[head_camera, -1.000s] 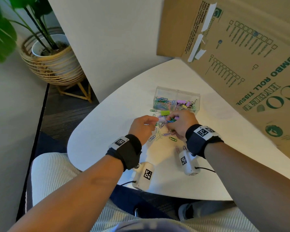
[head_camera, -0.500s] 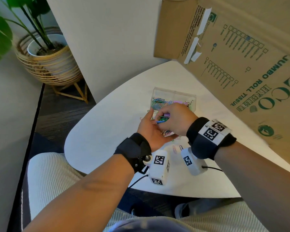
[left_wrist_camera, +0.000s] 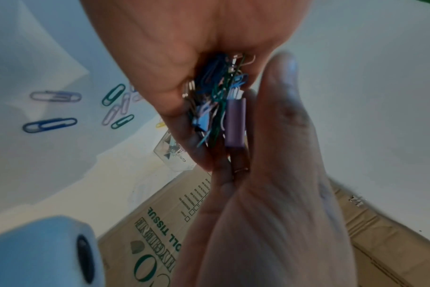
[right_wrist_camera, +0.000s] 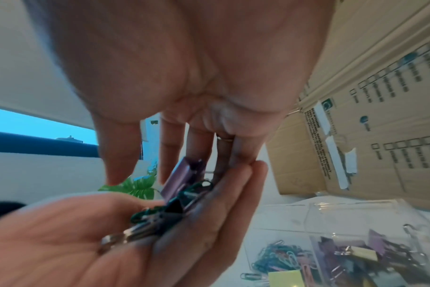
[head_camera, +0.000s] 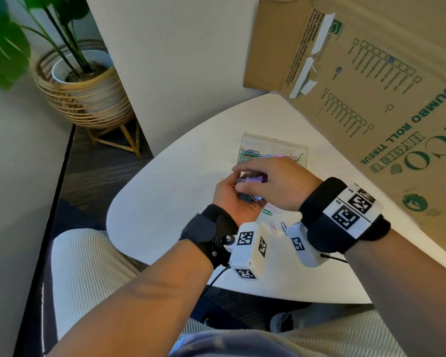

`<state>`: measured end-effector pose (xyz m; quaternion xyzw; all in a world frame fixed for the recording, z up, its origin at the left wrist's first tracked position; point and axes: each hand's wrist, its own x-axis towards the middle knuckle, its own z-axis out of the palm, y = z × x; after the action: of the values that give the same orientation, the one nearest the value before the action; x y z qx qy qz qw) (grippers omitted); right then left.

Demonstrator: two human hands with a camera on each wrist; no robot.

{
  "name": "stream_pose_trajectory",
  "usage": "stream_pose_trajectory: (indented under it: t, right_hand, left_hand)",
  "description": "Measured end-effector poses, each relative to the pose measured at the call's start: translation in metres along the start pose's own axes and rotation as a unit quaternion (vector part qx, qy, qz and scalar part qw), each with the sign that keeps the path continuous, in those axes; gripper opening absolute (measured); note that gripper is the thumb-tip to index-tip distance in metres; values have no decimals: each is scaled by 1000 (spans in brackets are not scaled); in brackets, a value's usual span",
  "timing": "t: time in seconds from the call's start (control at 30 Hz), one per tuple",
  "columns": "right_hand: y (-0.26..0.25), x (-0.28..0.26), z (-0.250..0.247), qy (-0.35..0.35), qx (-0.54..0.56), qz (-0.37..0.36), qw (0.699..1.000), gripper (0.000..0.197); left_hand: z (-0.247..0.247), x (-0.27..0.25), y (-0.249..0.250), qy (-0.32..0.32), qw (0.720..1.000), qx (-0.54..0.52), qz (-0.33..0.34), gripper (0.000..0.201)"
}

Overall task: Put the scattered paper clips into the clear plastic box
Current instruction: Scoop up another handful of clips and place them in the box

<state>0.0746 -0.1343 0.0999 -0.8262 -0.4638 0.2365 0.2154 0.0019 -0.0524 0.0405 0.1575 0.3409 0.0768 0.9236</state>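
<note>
head view, hands: left hand (head_camera: 232,202) is cupped palm-up with a heap of clips (head_camera: 250,191) in it, fingers curled round the pile. Right hand (head_camera: 271,184) sits on top, fingers fairly straight, pressing the pile down.
head view, box: the box (head_camera: 273,153) is on the desk (head_camera: 180,181) just past the hands, no lid on it, already part full.
head view, risk: my guess is the pile spills on the way over, since it's loose wire and only sandwiched, not pinched.
head view, leftovers: a few loose clips (head_camera: 274,220) lie on the desk under the right wrist, easy to miss or sweep off with the wrist cameras.
left wrist view, pile: tangle of blue and green clips (left_wrist_camera: 216,93) plus a purple binder clip (left_wrist_camera: 235,120) wedged between the two palms. The binder clip looks like the first thing to slide out if the palms part.
left wrist view, desk: more clips (left_wrist_camera: 52,122) scattered below, box corner (left_wrist_camera: 172,153) beyond them.
right wrist view, gap: right fingers (right_wrist_camera: 172,147) are spread, so small clips could drop through.
right wrist view, box: it sits lower right (right_wrist_camera: 356,233), with the tilted carton (right_wrist_camera: 356,116) right behind it.
around: potted plant (head_camera: 83,81) on the floor, well apart. The carton crowds the far side, so tipping in from the near side seems safer.
</note>
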Motion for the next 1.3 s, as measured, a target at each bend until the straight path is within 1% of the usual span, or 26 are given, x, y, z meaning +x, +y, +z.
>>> stream_pose_trajectory:
  t: [0.13, 0.23, 0.3, 0.37, 0.43, 0.47, 0.5, 0.57, 0.63, 0.73, 0.8, 0.87, 0.97, 1.03, 1.2, 1.3]
  right_hand:
    - [6, -1, -3, 67, 52, 7, 996, 25]
    - [13, -5, -11, 144, 120, 17, 982, 18]
    - [18, -9, -12, 177, 120, 19, 977, 16]
    - [21, -13, -8, 151, 115, 24, 981, 15]
    - [20, -15, 0, 106, 86, 20, 990, 23]
    - [19, -15, 4, 95, 62, 13, 993, 29]
    - [18, -14, 7, 92, 38, 4, 995, 35]
    - [15, -11, 11, 93, -2, -18, 996, 39]
    - [12, -9, 14, 89, -32, -32, 995, 37]
    - [12, -9, 18, 90, -48, -17, 995, 27]
    - [13, -10, 20, 103, -27, -9, 994, 23]
    - [13, -12, 20, 124, 30, 5, 992, 22]
    - [13, -16, 20, 164, 144, 31, 975, 23]
    - [13, -16, 20, 180, 188, 40, 965, 21]
    - [15, -14, 17, 174, 225, 56, 957, 22]
    - [19, -15, 16, 154, 237, 61, 957, 23]
  left_hand:
    - [-6, 4, 4, -29, 999, -33, -29, 32]
    - [-9, 4, 6, -37, 997, -61, -44, 39]
    - [-12, 6, 7, -44, 997, -54, -42, 43]
    - [-14, 9, 8, -56, 996, -50, -38, 38]
    - [-15, 9, 7, -64, 997, -27, -37, 34]
    - [-15, 9, 6, -64, 997, -14, -38, 34]
    - [-16, 11, 5, -65, 997, -3, -35, 33]
    - [-17, 12, 2, -63, 998, 15, -26, 31]
    - [-18, 12, 1, -57, 998, 24, -22, 29]
    - [-19, 12, 2, -45, 998, 18, -27, 32]
    - [-20, 11, 2, -47, 998, -2, -35, 34]
    - [-19, 10, 4, -59, 997, -13, -41, 36]
    - [-20, 13, 5, -59, 997, -25, -46, 37]
    - [-19, 14, 4, -46, 997, -32, -49, 36]
    - [-13, 9, -1, -45, 995, -58, -61, 38]
    - [-12, 6, -4, -55, 995, -63, -59, 37]
